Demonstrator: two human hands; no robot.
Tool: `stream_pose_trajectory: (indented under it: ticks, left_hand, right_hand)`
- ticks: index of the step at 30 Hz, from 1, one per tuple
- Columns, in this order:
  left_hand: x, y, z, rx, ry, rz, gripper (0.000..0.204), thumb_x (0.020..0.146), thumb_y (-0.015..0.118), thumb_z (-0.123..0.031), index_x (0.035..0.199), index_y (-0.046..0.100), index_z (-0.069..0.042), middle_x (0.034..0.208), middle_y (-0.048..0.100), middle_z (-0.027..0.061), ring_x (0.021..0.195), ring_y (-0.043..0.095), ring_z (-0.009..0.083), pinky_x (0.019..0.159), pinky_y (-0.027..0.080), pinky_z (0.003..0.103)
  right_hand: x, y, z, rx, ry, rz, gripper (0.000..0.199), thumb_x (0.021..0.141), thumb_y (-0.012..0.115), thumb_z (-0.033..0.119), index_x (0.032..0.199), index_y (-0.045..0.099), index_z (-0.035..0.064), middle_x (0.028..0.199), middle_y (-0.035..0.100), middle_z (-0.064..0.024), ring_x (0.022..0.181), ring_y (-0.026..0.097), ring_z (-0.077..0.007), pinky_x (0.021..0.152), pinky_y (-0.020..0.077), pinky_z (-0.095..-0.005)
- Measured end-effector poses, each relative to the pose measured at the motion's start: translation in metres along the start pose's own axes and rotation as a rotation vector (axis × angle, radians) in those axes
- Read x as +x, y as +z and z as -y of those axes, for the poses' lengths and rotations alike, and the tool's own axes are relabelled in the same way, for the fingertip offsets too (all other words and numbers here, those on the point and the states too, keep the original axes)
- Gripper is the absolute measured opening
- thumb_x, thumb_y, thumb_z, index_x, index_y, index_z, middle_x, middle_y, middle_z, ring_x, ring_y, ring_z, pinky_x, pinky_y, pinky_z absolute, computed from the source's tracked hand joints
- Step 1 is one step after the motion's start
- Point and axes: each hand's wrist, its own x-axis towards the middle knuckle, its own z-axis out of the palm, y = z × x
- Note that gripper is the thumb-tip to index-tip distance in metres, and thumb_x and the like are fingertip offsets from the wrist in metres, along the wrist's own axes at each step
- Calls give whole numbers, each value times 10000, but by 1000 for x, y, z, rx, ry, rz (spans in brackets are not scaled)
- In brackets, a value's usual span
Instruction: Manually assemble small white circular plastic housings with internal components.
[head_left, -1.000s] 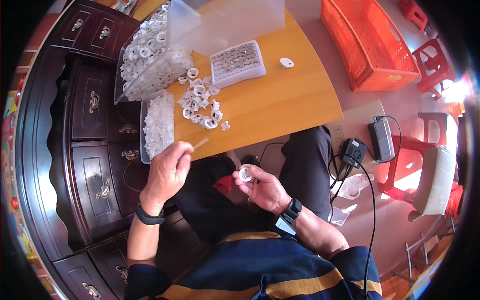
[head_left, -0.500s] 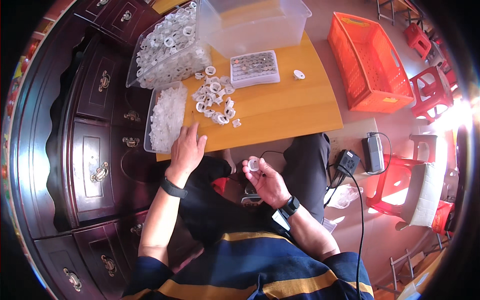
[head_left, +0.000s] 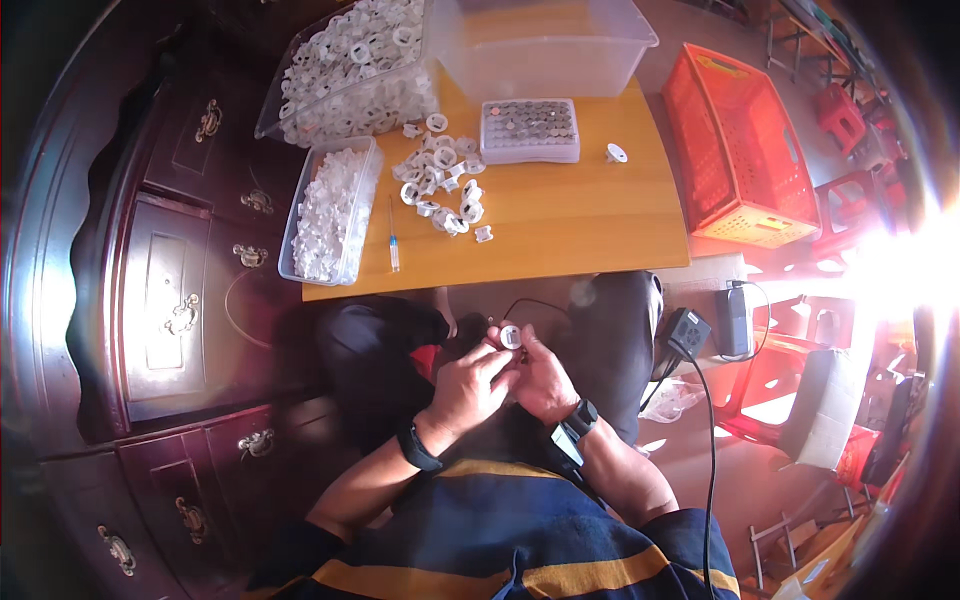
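Observation:
Between my hands, above my lap, is a small white round plastic part (head_left: 511, 337) with a dark spot in its face. My right hand (head_left: 546, 382) grips it, thumb at its right edge. Bent fingers of my left hand (head_left: 468, 388) close in on its lower left side; their tips are partly hidden. On the table, a small screwdriver (head_left: 394, 252) with a blue and clear handle lies beside a shallow bin (head_left: 367, 205) of small clear pieces. A loose pile of white ring-shaped parts (head_left: 438, 180) lies to its right.
At the back stand a large clear bin (head_left: 300, 140) full of white parts and another clear bin (head_left: 540, 60). A tray (head_left: 530, 153) holds rows of small silvery discs. One white part (head_left: 616, 153) lies at right. An orange crate (head_left: 745, 150) and a black cable (head_left: 712, 450) are beyond.
My left hand has come back from the table's front edge to my right hand, uncovering the screwdriver. My right hand still holds the white part at nearly the same place.

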Motion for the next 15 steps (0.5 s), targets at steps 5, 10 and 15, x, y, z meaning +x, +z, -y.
stream_pose_trajectory:
  ticks: [5,10,15]
  left_hand:
    - [-14,18,7,-174,24,-31,182,829,719,-112,1003,696,-60,930,677,112,787,681,334,626,551,409]
    - [5,37,99,-198,-413,74,106,846,679,-136,856,717,-38,780,712,140,721,715,234,621,536,333]
    - [52,97,205,-300,-844,322,149,866,662,-188,799,659,-55,626,604,20,483,565,104,427,437,260]
  right_hand:
    - [-15,4,7,-79,-69,-114,393,1045,460,401,1235,562,72,1208,645,-106,1151,601,-227,1034,462,-422]
    - [-25,12,10,-140,-211,-338,303,1040,505,324,1196,586,77,1152,668,-90,1057,649,-208,889,534,-328]
    - [-23,21,-14,-336,34,-302,291,1049,476,276,1214,576,58,1173,655,-85,979,646,-145,807,504,-270]
